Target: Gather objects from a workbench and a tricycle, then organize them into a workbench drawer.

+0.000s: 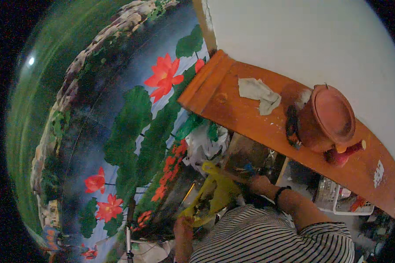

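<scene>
A yellow plastic bag [222,194] hangs between my hands, in front of my striped shirt. My left hand [184,223] grips its lower left edge. My right hand [260,184] is beside the bag's right side, under the front edge of the wooden counter, with a dark band on its wrist. Its fingers are dim and blurred, so its hold cannot be made out. Just behind the yellow bag bunches a whitish plastic bag [209,141], its top close to the counter's edge.
On the orange-brown wooden counter [250,128] stand a reddish lidded pot [332,115] and a grey cloth [260,93]. Below it sits a white basket [362,208]. A wall with a painted lotus mural [128,131] rises left; a metal post [128,238] stands at lower left.
</scene>
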The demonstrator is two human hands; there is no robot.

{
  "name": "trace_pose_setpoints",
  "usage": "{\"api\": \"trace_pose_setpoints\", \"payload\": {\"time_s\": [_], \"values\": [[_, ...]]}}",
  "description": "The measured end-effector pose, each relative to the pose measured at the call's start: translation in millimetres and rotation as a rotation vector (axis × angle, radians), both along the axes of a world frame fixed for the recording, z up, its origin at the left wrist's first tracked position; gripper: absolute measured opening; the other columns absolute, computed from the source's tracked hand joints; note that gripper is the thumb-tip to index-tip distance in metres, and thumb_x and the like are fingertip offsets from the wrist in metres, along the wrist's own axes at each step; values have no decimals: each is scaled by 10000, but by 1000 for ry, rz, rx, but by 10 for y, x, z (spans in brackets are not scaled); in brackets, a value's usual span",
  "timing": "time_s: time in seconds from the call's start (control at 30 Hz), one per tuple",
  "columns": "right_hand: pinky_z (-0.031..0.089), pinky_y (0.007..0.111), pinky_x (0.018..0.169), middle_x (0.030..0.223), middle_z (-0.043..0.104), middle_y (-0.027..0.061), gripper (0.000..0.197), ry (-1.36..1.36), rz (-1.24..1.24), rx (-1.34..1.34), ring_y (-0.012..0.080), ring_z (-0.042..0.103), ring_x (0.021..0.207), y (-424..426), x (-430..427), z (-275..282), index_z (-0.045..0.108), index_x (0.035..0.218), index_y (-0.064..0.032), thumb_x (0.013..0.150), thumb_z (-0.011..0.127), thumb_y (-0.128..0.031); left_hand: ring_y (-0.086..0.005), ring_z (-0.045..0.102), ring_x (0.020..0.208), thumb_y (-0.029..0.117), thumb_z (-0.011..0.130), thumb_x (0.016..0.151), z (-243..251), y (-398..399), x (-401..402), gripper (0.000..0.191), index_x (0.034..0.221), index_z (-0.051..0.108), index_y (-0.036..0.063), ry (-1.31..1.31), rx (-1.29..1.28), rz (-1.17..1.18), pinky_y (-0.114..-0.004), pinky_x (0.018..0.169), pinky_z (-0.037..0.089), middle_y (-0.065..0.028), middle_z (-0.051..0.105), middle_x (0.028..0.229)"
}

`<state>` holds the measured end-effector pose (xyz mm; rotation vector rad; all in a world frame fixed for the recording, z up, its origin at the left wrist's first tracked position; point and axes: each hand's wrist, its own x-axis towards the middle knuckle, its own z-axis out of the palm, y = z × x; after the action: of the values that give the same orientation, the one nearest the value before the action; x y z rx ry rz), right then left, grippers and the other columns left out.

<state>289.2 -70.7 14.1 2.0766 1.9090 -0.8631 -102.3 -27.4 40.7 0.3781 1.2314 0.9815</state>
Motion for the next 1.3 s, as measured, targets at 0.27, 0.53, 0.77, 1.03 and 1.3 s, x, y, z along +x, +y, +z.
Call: {"api": "trace_pose_setpoints", "payload": {"time_s": [0.27, 0.53, 0.77, 1.03, 1.3], "values": [[514, 429, 618, 833, 636, 143, 398, -53, -129, -47, 315, 638, 756, 270, 204, 327, 515, 1114, -34, 778, 533, -247, -233, 555, 708, 225, 541, 852, 294, -103, 131, 224, 831, 558, 3, 59, 264, -191, -370, 665, 476, -100, 562, 791], [489, 421, 741, 961, 575, 219, 413, -232, -298, 564, 334, 576, 942, 275, 600, -200, 461, 1162, -27, 777, 536, -155, -210, 541, 771, 258, 546, 860, 205, -108, 237, 225, 887, 559, 34, -40, 150, -125, -341, 705, 451, -84, 564, 797], [490, 468, 698, 860, 606, 206, 315, -98, -280, 183, 360, 605, 800, 398, 607, -313, 501, 1094, -54, 802, 512, -173, -203, 537, 752, 191, 549, 834, -157, -84, 58, 161, 850, 550, 31, -73, 47, -97, -324, 694, 445, -92, 566, 787], [496, 452, 697, 979, 601, 175, 424, 120, -133, 472, 383, 591, 793, 910, 928, 431, 472, 1204, -125, 801, 554, -225, -214, 544, 715, 118, 515, 833, 186, -97, 430, 101, 834, 545, 22, 94, -36, 47, -333, 652, 461, -105, 559, 769], [398, 473, 906, 1389, 188, 260, 536, -69, -827, 962, 457, 280, 1221, 1841, 2158, 457, 401, 1283, -116, 790, 574, -240, -225, 553, 728, 137, 495, 857, 68, -157, 559, 142, 883, 541, 6, -13, 12, 91, -374, 725, 454, -106, 575, 778]]}}
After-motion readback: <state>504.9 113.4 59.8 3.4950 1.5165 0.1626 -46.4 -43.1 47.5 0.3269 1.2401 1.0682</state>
